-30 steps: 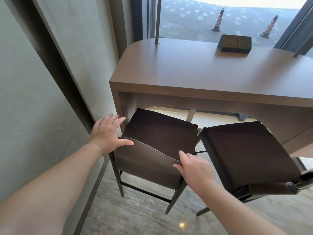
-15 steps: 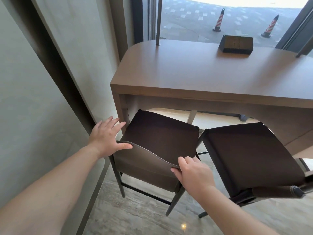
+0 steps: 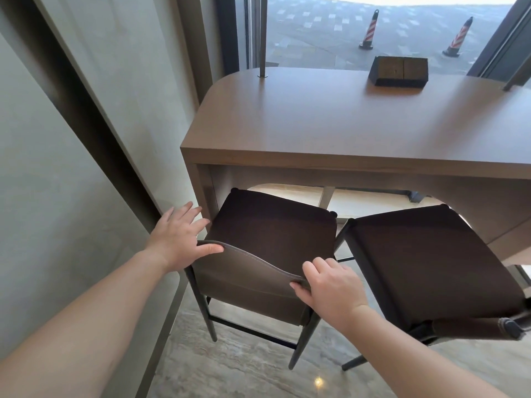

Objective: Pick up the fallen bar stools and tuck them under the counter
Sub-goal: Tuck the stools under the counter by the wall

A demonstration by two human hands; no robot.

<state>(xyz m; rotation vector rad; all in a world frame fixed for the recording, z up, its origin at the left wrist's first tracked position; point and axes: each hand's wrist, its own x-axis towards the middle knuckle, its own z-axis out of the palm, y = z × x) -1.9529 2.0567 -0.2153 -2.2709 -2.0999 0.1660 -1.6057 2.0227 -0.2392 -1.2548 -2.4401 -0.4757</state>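
Now gripping backrest of left stool [image 3: 270,225]: left hand [image 3: 179,239] loose, thumb on rim; right hand [image 3: 330,288] curled over rim. Surface [image 3: 344,124] straight ahead, seat partly beneath.

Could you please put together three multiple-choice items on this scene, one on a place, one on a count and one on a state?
1. Where does the dark box sit?
A. on the counter top, near the window
B. on the floor
C. on a stool seat

2. How many striped cones stand outside?
A. none
B. two
C. five

3. How does the left stool stand?
A. on its side
B. upside down
C. upright, its backrest held at both ends

Key: 1 A, it rests on the counter by the glass. 2 B, two show through the window. 3 C, left hand and right hand are on the backrest ends.
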